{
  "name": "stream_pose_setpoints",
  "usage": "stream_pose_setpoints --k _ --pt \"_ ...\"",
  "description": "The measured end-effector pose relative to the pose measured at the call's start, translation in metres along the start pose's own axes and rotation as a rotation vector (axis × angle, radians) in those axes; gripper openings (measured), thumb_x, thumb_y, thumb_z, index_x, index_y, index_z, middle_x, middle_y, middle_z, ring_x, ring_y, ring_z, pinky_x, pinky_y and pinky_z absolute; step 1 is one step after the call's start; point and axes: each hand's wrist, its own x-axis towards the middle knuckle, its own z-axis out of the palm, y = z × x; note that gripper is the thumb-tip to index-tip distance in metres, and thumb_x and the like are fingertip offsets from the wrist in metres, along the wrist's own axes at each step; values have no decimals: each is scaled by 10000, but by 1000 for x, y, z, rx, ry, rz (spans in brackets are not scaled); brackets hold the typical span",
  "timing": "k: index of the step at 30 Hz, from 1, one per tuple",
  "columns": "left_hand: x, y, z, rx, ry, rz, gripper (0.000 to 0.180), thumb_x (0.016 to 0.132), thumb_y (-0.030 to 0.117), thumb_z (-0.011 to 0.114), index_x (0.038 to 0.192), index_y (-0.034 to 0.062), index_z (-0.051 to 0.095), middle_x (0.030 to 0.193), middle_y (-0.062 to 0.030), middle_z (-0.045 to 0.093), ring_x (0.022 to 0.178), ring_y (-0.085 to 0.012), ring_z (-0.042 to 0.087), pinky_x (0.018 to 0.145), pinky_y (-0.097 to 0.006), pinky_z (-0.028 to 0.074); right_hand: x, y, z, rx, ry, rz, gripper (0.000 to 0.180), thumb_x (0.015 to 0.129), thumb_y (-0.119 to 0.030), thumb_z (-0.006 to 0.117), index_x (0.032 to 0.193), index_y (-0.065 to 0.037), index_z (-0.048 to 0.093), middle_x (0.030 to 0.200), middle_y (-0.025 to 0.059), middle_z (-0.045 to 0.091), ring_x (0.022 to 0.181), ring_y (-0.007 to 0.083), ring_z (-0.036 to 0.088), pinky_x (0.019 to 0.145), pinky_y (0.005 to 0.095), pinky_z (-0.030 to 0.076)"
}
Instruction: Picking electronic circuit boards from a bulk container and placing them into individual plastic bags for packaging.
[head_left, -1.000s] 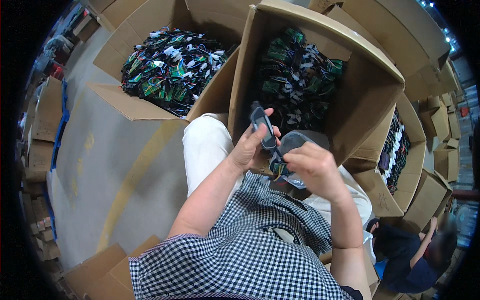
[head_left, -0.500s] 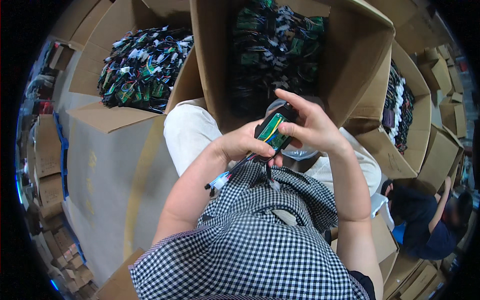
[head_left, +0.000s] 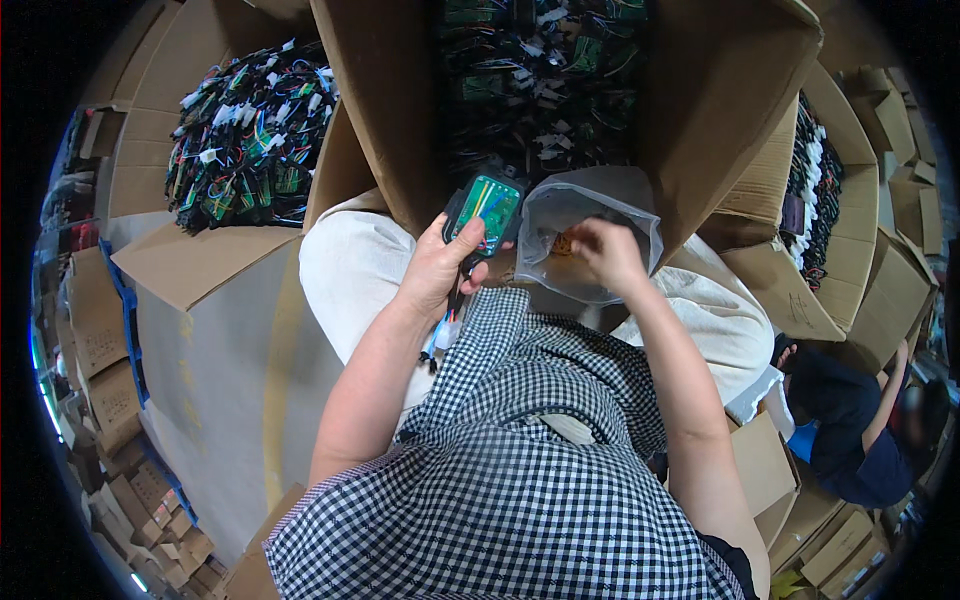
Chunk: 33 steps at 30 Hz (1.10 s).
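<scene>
My left hand (head_left: 438, 262) is closed round a green circuit board in a black plastic housing (head_left: 488, 212), its thumb pressed on the board's lower part. Yellow wires cross the board, and a bundle of wires with a white connector (head_left: 447, 332) hangs below the hand. To the right, a clear plastic bag (head_left: 548, 262) stands with its mouth spread wide. My right hand (head_left: 610, 252) dips into that mouth with its fingers pinched together. Small orange-brown pieces (head_left: 562, 243) show by the fingertips; whatever the fingers hold is hidden.
A tall cardboard box (head_left: 375, 110) ahead holds a heap of wired boards (head_left: 545, 90). More such boards fill a box at left (head_left: 255, 150) and one at right (head_left: 815, 190). A person in dark clothes (head_left: 850, 420) sits at the right.
Both hands were together on the board. The left has drawn it away leftward and up, while the right has let go and moved into the plastic bag, which now shows more fully.
</scene>
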Motion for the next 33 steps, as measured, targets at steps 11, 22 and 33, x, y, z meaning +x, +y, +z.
stream_pose_setpoints --k 11,22,33 --pt "16 -9 -5 -30 96 27 376 892 331 627 1109 70 464 910 -107 639 520 -63 511 396 -167 381 10 52 68 -501 141 -222 161 688 -127 634 844 -125 673 872 98 660 869 273 639 719 388 524" --pt "-5 -7 18 -277 -148 -13 409 883 310 632 1143 59 440 998 -122 614 726 -202 668 477 -230 514 -40 -35 -9 859 303 -6 80 821 -42 649 865 24 646 779 5 645 726 54 581 665 204 472" --pt "-20 -42 39 -511 -462 -75 496 881 391 601 1208 46 462 1015 -131 589 622 -125 519 492 -211 393 -79 -67 -25 1656 -11 -285 158 819 -6 602 962 -45 546 864 74 614 755 121 581 719 231 475"
